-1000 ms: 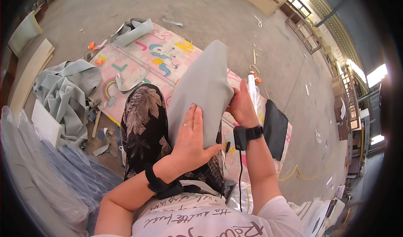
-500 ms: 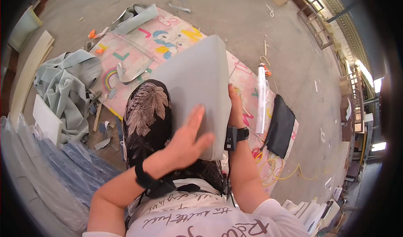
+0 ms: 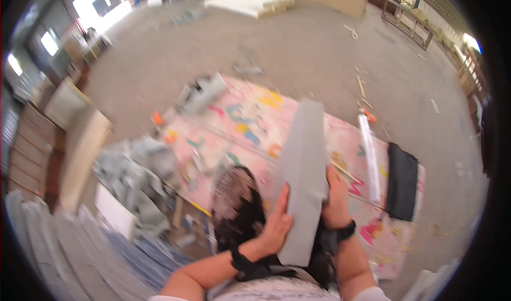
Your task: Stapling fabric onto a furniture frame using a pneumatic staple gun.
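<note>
A pale grey padded cushion (image 3: 303, 178) stands on edge over my lap, its narrow side turned up toward me. My left hand (image 3: 275, 227) presses along its left face with the fingers pointing away from me. On the other side my right hand (image 3: 336, 202) grips the cushion's right edge, thumb near the top. Both wrists wear black bands. Beneath my hands are my legs in dark leaf-patterned trousers (image 3: 237, 205). The picture is a little blurred.
A pink patterned mat (image 3: 255, 162) lies on the concrete floor ahead. Crumpled grey fabric (image 3: 138, 178) and plastic-wrapped pieces (image 3: 64, 247) are at left. On the right lie a clear plastic roll (image 3: 369, 160) and a black flat piece (image 3: 403, 181). White foam sheets (image 3: 250, 1) are stacked far off.
The cushion has turned from showing its broad face to standing on edge. My left hand has moved from that face to its left side. The view has tilted up, showing more of the hall.
</note>
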Tool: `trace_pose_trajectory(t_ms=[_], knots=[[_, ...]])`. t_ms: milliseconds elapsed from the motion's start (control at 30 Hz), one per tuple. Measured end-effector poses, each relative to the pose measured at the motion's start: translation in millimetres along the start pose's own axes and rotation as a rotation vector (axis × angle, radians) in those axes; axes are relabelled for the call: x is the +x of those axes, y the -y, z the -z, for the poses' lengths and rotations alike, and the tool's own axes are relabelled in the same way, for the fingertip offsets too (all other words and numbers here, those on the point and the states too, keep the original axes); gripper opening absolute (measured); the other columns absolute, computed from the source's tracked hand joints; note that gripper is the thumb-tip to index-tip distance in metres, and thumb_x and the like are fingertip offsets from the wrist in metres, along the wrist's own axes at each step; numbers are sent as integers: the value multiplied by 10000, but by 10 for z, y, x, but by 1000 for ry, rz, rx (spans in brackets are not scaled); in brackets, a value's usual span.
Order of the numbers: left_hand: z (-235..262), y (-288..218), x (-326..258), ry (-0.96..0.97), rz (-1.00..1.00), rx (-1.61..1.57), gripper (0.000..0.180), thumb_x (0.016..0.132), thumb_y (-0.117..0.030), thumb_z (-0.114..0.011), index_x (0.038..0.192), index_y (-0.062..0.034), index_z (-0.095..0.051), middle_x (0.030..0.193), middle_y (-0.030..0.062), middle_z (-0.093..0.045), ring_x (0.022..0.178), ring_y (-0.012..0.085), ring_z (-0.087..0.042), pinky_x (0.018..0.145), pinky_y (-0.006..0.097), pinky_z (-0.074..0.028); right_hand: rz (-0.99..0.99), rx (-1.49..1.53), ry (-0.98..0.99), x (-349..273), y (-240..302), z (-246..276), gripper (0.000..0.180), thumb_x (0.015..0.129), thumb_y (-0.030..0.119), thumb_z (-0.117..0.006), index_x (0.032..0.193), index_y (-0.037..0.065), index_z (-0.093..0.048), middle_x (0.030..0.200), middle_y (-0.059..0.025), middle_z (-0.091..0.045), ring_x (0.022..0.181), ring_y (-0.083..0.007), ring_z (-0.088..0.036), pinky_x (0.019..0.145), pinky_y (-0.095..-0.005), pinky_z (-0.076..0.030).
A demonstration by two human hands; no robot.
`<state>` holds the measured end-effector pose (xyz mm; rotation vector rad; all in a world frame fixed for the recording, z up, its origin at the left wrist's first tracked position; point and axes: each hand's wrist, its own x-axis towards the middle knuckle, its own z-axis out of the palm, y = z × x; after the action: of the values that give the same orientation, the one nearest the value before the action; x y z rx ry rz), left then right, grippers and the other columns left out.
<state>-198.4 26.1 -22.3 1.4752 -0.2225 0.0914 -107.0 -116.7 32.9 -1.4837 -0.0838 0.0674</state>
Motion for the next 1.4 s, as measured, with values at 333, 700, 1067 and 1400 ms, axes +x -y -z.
trace_pose_trajectory(t_ms=[333, 700, 1067, 1400], knots=[[419, 123, 715, 104, 214, -248, 723, 1018, -530, -204, 1510, -7, -122, 1552, 118, -215, 1427, 228, -213, 1162, 349, -175, -209, 519, -126, 200, -537, -146, 230, 963, 232, -590, 977, 6, -636, 880, -33, -674, 715, -87, -602, 661, -236, -495], [726, 153, 799, -103, 690, -441, 667, 1023, -524, -230, 1437, -12, -340, 1375, 121, -474, 1256, 219, -458, 1070, 311, -353, -202, 475, -30, 164, -415, -422, 181, 965, 161, -562, 934, -3, -630, 845, 8, -635, 739, -50, -541, 661, -217, -453], [450, -310, 917, -30, 141, 306, 641, 1020, -353, -354, 1501, 12, -139, 1522, 213, -235, 1348, 271, -350, 1092, 362, -312, -259, 709, -9, 346, -588, -399, 188, 973, 206, -569, 931, 33, -628, 849, 5, -642, 712, -35, -545, 644, -206, -464], [633, -255, 1144, 128, -276, 660, 628, 1001, -285, -406, 1472, 60, -175, 1562, 232, -109, 1452, 339, -131, 1155, 434, -163, -218, 749, 18, 314, -662, -458, 213, 966, 233, -587, 892, 38, -625, 806, 13, -632, 678, -37, -534, 617, -204, -456]])
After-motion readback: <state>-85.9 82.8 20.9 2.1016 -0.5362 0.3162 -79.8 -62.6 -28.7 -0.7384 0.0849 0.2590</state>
